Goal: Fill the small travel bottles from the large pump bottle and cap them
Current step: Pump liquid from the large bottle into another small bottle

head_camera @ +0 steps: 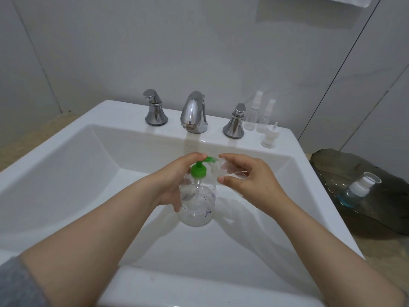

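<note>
A clear large pump bottle [197, 202] with a green pump head [199, 169] is held over the white sink basin. My left hand [174, 180] grips its neck and body, with a finger on top of the pump. My right hand [245, 178] holds a small clear travel bottle [223, 169] tilted, its mouth at the green nozzle. Two more small spray bottles [252, 114] [265, 117] with caps on stand on the sink ledge at the back right. A loose white spray cap [270, 136] rests in front of them.
The chrome faucet [194, 111] and its two handles [155, 110] [235, 121] line the back ledge of the sink [66, 165]. A dark glass tray [376, 196] on the right counter holds a bottle of blue liquid [356, 191]. A grey wall rises behind.
</note>
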A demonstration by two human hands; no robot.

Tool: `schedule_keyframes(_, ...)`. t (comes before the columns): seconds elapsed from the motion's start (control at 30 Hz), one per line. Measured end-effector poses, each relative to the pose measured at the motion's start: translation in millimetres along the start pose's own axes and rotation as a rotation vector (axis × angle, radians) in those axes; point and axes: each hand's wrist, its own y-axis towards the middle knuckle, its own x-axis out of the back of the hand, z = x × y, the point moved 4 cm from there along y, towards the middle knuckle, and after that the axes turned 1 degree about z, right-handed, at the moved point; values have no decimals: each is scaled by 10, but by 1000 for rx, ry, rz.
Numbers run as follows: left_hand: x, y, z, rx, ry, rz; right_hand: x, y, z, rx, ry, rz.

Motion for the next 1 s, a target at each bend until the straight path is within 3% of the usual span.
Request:
schedule_keyframes(0.3,-11,-18,26,20,71,59,43,-13,9,27,22,-79)
schedule_keyframes(1.0,-20,-52,-14,-31,71,1,18,2,-21,-35,16,-4)
